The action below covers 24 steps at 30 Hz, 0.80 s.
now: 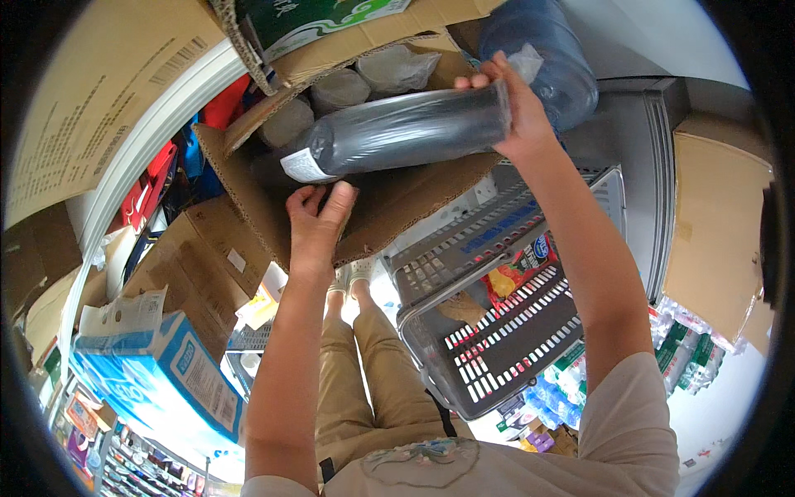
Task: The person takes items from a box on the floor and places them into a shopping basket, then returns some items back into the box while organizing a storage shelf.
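Observation:
A long dark cylindrical pack (414, 132) in shiny clear plastic wrap lies tilted across the mouth of an open cardboard box (414, 207). My right hand (522, 112) is closed round the pack's right end, where loose clear wrap sticks out past the fingers. A white label (304, 166) sits on the other end. Just below that label is my left hand (319, 219), over the box's near side, its thumb apart from the bent fingers and nothing visible between them. Several wrapped rolls with pale ends (393, 70) stand inside the box behind the pack.
A large blue water bottle (546, 66) is at the far right of the box. Grey shopping baskets (497, 348), one holding a red packet (522, 269), are below my right arm. Left are a brown carton (195, 265) and a blue-and-white pack (166, 373). Another carton (716, 224) stands right.

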### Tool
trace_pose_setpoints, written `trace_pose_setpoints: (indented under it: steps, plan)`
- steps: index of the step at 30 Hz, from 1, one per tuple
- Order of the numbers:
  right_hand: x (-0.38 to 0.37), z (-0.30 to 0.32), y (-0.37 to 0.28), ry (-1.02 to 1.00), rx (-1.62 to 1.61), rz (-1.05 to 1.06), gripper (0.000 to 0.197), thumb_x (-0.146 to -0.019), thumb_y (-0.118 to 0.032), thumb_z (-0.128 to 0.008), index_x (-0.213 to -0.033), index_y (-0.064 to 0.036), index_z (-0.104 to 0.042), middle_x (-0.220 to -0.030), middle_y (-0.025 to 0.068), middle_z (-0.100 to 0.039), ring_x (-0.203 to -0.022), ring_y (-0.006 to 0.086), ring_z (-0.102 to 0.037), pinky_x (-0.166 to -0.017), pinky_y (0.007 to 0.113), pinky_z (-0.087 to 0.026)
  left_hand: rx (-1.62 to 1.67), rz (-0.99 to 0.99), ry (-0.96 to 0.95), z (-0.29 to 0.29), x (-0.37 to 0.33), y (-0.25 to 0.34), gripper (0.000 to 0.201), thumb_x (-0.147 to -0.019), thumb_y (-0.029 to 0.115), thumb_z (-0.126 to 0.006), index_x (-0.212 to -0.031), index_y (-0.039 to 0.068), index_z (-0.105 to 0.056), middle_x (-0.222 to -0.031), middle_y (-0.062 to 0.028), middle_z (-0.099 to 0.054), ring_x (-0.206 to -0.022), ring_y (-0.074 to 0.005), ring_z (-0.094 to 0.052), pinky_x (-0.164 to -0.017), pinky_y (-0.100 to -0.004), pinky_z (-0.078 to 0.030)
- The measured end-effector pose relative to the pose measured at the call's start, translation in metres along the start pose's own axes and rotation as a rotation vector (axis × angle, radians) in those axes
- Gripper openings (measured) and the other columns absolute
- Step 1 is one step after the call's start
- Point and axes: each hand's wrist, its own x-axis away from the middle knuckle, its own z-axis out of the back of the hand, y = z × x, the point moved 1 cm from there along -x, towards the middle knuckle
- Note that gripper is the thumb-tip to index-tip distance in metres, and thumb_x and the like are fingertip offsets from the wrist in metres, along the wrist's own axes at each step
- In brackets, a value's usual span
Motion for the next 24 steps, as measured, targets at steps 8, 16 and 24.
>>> trace_pose_setpoints:
  steps: [8,16,24]
  plan:
    - [0.035,0.001,-0.009,0.418,-0.133,0.103,0.025,-0.098,-0.026,-0.047,-0.082,-0.009,-0.057,-0.076,0.0052,-0.063,-0.089,0.0253,-0.062,-0.085,0.041,-0.051,0.494,-0.085,0.038,0.018,-0.008,-0.002,0.108,-0.078,0.043,-0.073,-0.147,0.011,0.004,-0.151,-0.0147,-0.018,-0.139,-0.0275,-0.02,-0.112,-0.0456,-0.013]
    - [0.068,-0.012,-0.014,0.733,-0.125,0.302,0.023,-0.098,-0.016,-0.039,-0.102,-0.0054,-0.059,-0.101,0.0102,-0.066,-0.098,0.0235,-0.063,-0.088,0.036,-0.052,0.704,-0.056,-0.126,0.014,-0.008,0.012,0.075,-0.08,0.056,-0.065,-0.136,0.014,-0.038,-0.135,-0.0019,-0.043,-0.125,-0.019,-0.036,-0.106,-0.0386,-0.022]
    - [0.084,0.012,-0.02,0.687,-0.116,0.277,0.022,-0.097,-0.018,-0.04,-0.103,-0.0074,-0.059,-0.104,0.0095,-0.065,-0.096,0.0219,-0.064,-0.088,0.036,-0.053,0.832,-0.162,-0.253,0.005,0.004,0.021,0.063,-0.085,0.044,-0.064,-0.133,0.012,-0.041,-0.13,-0.0046,-0.05,-0.12,-0.0214,-0.047,-0.105,-0.0408,-0.034]
